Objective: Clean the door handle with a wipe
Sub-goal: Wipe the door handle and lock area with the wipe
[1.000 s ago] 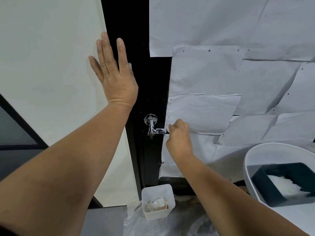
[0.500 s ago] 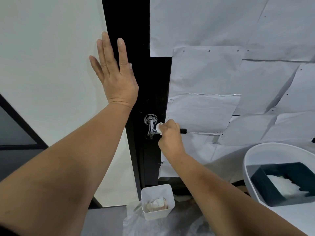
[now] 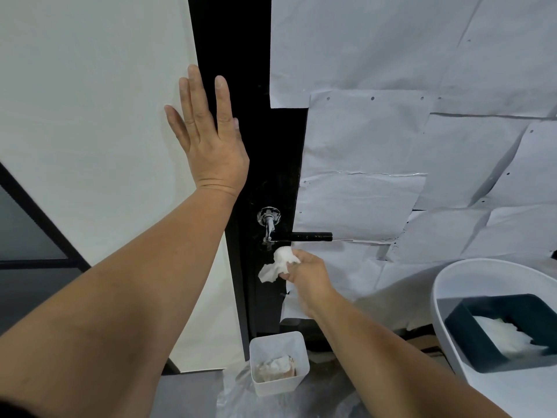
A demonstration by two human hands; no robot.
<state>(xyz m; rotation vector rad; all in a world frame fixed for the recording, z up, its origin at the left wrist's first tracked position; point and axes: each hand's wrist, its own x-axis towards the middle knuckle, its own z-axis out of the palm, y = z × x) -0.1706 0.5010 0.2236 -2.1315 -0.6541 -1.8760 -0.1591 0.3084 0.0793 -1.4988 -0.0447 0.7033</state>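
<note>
Door handle (image 3: pixel 297 235): black lever on dark door edge, now uncovered. Wipe (image 3: pixel 278 263): crumpled, just below the handle, pinched in right hand (image 3: pixel 307 274), which has dropped off the lever since half a second ago; this pass looks finished. Left hand (image 3: pixel 208 137): flat, fingers straight, above the handle. Small white bin (image 3: pixel 278 362): well below it.

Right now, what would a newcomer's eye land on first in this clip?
Probably the left hand pressed flat, fingers straight, across the black door frame and the pale wall, upper centre. Next, the right hand pinching a crumpled white wipe just below the door handle, not on it. A small white bin holding used wipes stands on the floor beneath.
</note>
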